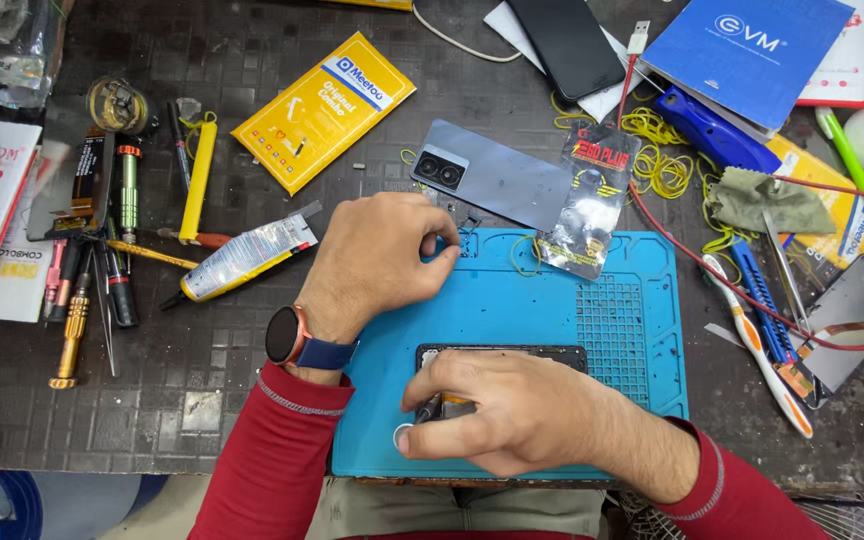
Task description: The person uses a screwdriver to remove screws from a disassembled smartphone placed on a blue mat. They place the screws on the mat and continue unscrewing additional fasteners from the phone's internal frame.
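My left hand [377,262], with a dark watch on its wrist, rests at the upper left corner of a blue work mat [532,300]; its fingertips are pinched together over the mat's small tray cells, and what they hold is too small to tell. My right hand [512,415] lies over an opened black phone [502,353] on the mat and grips a dark tool [430,408] pointed at the phone's left end. A grey phone back cover [497,178] with two camera holes lies just beyond the mat.
A glue tube [242,258], a yellow packet [324,108], screwdrivers [77,320] and a yellow tool [198,180] lie left. Right of the mat are a toothbrush [757,345], tweezers [782,265], a red cable [752,300], yellow rubber bands [657,160], a blue box [752,50] and another black phone [564,42].
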